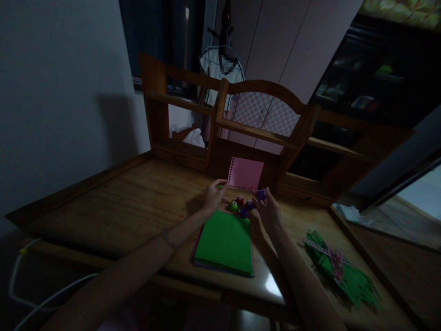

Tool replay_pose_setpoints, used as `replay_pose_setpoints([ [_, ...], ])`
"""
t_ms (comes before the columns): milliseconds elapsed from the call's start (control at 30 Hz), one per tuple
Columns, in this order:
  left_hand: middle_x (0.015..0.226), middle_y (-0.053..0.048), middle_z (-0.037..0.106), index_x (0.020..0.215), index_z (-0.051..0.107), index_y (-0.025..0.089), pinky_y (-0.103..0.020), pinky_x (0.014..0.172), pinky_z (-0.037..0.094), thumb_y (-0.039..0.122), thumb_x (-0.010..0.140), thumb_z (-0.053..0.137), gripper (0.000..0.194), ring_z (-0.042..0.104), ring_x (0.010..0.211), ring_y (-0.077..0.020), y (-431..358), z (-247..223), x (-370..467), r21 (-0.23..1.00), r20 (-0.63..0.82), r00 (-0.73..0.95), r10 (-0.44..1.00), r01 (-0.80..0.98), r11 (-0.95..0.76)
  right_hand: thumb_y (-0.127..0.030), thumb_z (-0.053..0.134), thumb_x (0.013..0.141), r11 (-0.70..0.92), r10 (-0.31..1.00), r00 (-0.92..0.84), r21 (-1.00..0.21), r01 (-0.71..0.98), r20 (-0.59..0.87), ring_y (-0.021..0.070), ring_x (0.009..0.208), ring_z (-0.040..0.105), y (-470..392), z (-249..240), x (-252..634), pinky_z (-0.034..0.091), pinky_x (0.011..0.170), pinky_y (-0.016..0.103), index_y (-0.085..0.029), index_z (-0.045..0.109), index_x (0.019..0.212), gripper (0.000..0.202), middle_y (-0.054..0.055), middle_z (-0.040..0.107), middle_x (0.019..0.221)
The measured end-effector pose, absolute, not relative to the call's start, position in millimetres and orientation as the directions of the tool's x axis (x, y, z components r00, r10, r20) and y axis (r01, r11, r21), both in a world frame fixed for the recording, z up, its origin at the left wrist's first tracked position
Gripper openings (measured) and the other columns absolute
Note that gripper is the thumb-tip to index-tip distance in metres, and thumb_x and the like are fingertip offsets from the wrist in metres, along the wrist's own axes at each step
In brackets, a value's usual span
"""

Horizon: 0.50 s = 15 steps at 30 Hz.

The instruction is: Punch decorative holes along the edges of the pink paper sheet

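My left hand (215, 196) is closed, with a bit of a small green object (219, 186) showing at its fingers; its kind is too small to tell. Between the fingers of my right hand (270, 212) is a small purple toy figure (262, 194). Between my hands, on the table, sit a green toy figure (234, 206) with a big eye, a red one (240, 200) and two purple ones, one at the right (249, 205) and one nearer me (244, 213). Behind them a pink sheet with punched holes (246, 174) stands upright. Closer to me lies a stack topped with green paper (225, 243).
Green paper shreds with pink strips (339, 264) lie on the table at the right. A wooden shelf unit (255, 128) rises along the table's back edge. White cables (51, 303) hang at the lower left. A plain wall (69, 92) stands at the left.
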<state>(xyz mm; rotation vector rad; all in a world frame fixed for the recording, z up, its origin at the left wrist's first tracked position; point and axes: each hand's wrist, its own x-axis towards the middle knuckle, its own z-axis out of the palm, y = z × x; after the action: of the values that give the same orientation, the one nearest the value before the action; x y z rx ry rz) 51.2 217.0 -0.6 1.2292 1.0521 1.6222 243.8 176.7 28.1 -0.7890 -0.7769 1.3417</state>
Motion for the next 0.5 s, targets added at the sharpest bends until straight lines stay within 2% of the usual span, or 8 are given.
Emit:
replay_pose_setpoints([
  [500, 0.07, -0.001, 0.062, 0.093, 0.064, 0.015, -0.019, 0.04, 0.04, 0.041, 0.078, 0.063, 0.03, 0.052, 0.043, -0.0083, 220.0, -5.3, 50.1, 0.94, 0.299, -0.174, 0.938, -0.112, -0.321, -0.044, 0.071, 0.075, 0.063, 0.997, 0.067, -0.835, -0.547, 0.032, 0.0228, 0.108, 0.063, 177.0, 27.6, 243.7, 0.051, 0.079, 0.031, -0.023, 0.062, 0.081, 0.023, 0.001, 0.072, 0.095],
])
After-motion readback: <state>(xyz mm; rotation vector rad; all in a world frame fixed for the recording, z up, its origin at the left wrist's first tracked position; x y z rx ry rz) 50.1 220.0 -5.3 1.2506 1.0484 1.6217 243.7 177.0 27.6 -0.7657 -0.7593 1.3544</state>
